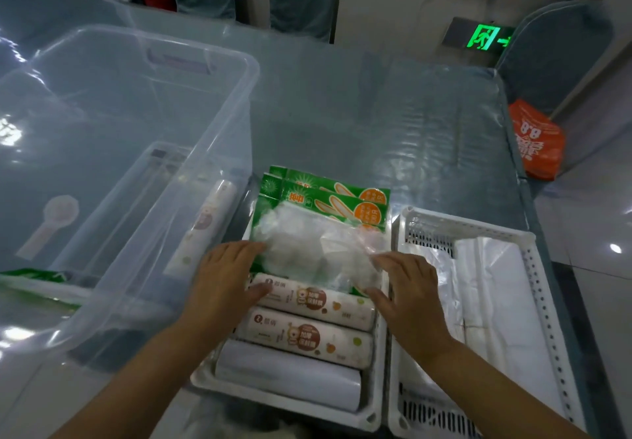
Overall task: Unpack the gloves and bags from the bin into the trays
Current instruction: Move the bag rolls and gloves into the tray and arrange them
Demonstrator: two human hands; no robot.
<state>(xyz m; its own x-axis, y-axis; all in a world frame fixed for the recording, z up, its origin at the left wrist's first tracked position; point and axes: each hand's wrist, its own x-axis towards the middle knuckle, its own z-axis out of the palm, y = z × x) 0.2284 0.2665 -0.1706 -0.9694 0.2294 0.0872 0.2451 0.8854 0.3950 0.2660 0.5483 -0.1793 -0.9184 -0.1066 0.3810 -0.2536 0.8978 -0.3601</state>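
Observation:
A clear packet of disposable gloves (307, 250) lies on top of green glove packs (328, 195) at the far end of the middle white tray (294, 411). My left hand (225, 277) rests on the packet's left edge, fingers spread. My right hand (407, 295) presses its right edge, fingers apart. Nearer me in that tray lie two printed bag rolls (307, 301) and a plain white roll (287, 377). The clear bin (205, 171) at left still holds a printed roll (201, 226) and a green pack (34, 277).
A second white perforated tray (540, 267) at right holds folded white plastic bags (492, 301). An orange bag (537, 141) sits at the table's right edge. The table is covered in clear plastic, with chairs beyond it.

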